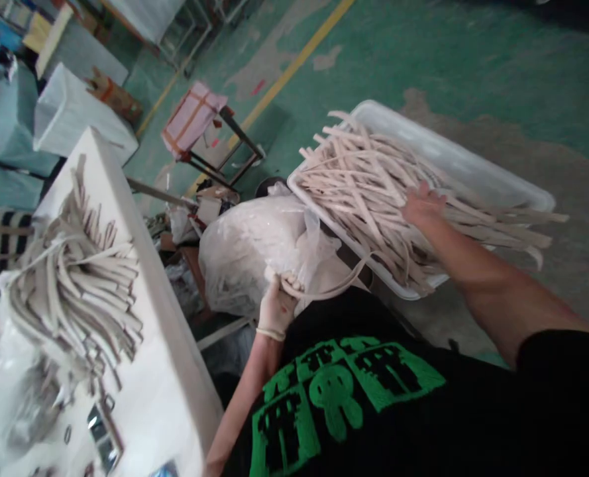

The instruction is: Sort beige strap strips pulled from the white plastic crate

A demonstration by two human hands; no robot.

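My left hand (277, 306), in a pale glove, is closed around the end of a long beige strip (341, 286), which bends in a curve toward the white bin. The bare right hand (423, 202) rests over a heap of similar beige strips (358, 179) in that white plastic bin (478, 162). Its fingers look spread, touching the strips, though motion softens the detail. Some strips stick out past the bin's right end. A clear plastic bag (244, 245) with pale contents lies just beyond my left hand.
To the left, a white-topped table (165, 397) bears a bundle of grey-beige strips (75, 291) and a phone-like object (104, 437). Ahead stands a stool with a pink cover (195, 119). Farther back are a white tub (70, 112) and a cardboard box (112, 96) on the green floor.
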